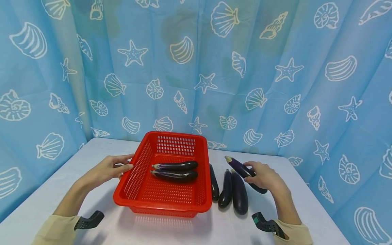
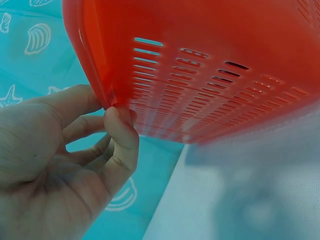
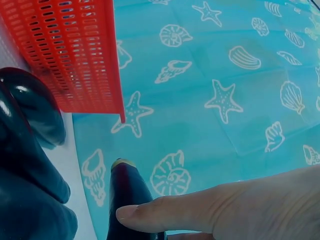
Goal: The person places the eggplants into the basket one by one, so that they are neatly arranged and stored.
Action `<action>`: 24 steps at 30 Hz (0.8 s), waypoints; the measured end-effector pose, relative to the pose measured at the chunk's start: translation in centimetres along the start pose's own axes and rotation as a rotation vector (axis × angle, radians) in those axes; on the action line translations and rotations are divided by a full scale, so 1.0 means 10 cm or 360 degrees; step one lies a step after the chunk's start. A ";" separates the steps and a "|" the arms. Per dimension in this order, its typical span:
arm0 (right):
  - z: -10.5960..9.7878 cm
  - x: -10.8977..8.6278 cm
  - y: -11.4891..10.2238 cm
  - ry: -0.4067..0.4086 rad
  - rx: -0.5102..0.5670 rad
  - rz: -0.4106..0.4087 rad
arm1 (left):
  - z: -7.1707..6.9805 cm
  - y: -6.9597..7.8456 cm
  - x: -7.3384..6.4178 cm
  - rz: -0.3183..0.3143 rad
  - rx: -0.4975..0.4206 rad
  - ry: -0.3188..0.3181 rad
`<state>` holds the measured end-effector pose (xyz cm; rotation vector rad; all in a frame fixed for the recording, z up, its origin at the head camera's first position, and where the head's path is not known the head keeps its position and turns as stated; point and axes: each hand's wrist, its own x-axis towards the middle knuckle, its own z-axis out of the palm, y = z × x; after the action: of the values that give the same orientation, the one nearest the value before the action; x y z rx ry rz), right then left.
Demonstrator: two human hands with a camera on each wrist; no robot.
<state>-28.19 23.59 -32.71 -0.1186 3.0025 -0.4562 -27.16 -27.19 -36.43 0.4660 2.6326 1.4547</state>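
My left hand (image 1: pixel 108 169) pinches the left rim of a red perforated plastic basket (image 1: pixel 167 205); in the left wrist view, thumb and fingers (image 2: pixel 120 132) meet at that rim. Inside the basket lie two dark purple eggplants, the upper eggplant (image 1: pixel 179 166) and the lower eggplant (image 1: pixel 179 176), side by side. To the right of the basket, my right hand (image 1: pixel 261 175) grips another eggplant (image 1: pixel 237 166) around its middle, its stem end pointing to the far left. The right wrist view shows the thumb laid across this eggplant (image 3: pixel 127 190).
Three more eggplants lie on the white table (image 1: pixel 101 153) between basket and right hand: one eggplant (image 1: pixel 214 183) against the basket's side, a middle eggplant (image 1: pixel 226 190) and a larger eggplant (image 1: pixel 240 195). A blue shell-patterned curtain (image 1: pixel 190 85) hangs behind and along both sides.
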 end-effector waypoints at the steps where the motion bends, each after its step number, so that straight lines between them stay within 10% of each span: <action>1: 0.00 0.00 -0.01 0.0005 0.0000 -0.0006 | 0.00 0.00 0.00 -0.0003 0.0001 -0.0003; 24: -0.04 -0.05 -0.24 0.0044 0.0038 -0.0121 | 0.00 -0.02 0.00 0.0026 -0.0017 0.0000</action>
<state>-27.58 21.51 -31.57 -0.2269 3.0271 -0.5046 -27.23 -27.27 -36.59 0.4874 2.6261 1.4726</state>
